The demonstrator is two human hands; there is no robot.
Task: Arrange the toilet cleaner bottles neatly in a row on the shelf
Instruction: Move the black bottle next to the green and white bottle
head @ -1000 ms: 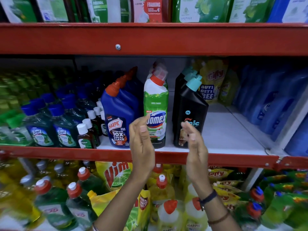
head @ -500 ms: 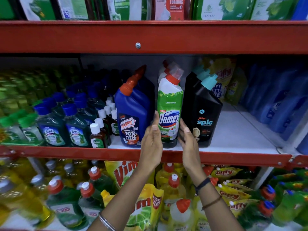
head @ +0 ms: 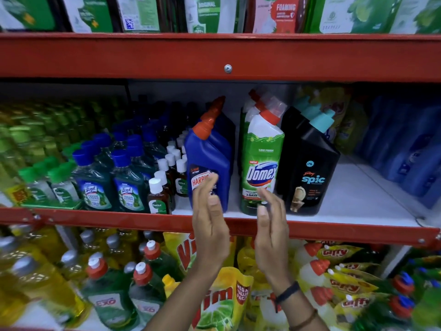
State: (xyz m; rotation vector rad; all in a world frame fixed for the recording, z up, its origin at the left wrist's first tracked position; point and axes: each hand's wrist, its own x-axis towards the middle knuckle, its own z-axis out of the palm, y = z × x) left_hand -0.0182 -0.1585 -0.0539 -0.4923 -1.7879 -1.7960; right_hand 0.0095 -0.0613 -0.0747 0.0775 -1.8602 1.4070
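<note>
Three rows of toilet cleaner bottles stand upright on the white middle shelf [head: 353,206]: blue Harpic [head: 210,154] with an orange-red cap, green-and-white Domex [head: 262,154] with a red cap, and black Spic [head: 310,170] with a teal cap, each with more bottles behind. My left hand [head: 208,225] is raised in front of the Harpic's lower label, fingers apart, holding nothing. My right hand [head: 270,223] hovers before the base of the Domex, fingers also apart and empty. A gap separates Harpic and Domex.
Lizol bottles [head: 95,187] and small Dettol bottles [head: 158,199] fill the shelf's left; blue bottles [head: 405,151] stand at the right. The red shelf lip [head: 119,223] runs across. Below lie Vim pouches [head: 214,302], Exo bottles [head: 107,299] and Giffy bottles.
Both hands have let go of the Domex bottle's sides and drawn back slightly, fingers spread. The left hand has shifted left, in front of the Harpic.
</note>
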